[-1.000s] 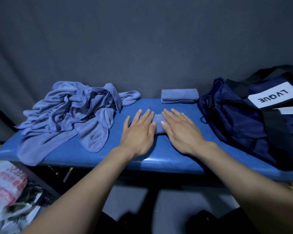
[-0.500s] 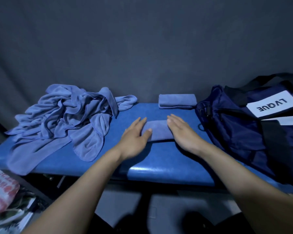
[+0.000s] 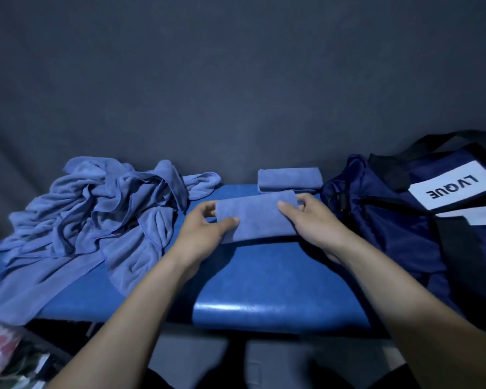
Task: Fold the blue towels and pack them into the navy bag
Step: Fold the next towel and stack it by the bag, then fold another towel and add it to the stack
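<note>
A folded blue towel (image 3: 257,217) is held just above the blue bench (image 3: 278,290). My left hand (image 3: 205,234) grips its left end, thumb on top. Its right end is pinched by my right hand (image 3: 312,223), whose thumb also lies on top. Behind it, a second folded towel (image 3: 289,178) rests at the bench's far edge. The navy bag (image 3: 410,220) with a white LVQUE label sits at the right, close to my right hand. A heap of unfolded blue towels (image 3: 96,217) covers the left part of the bench.
A dark grey backdrop (image 3: 236,94) rises right behind the bench. Below the bench's left end lies printed packaging (image 3: 3,349). The bag's black straps (image 3: 455,141) arch over its top.
Both hands went from pressing flat on the folded towel to gripping its ends. The towel has come up off the bench and moved a little away from me.
</note>
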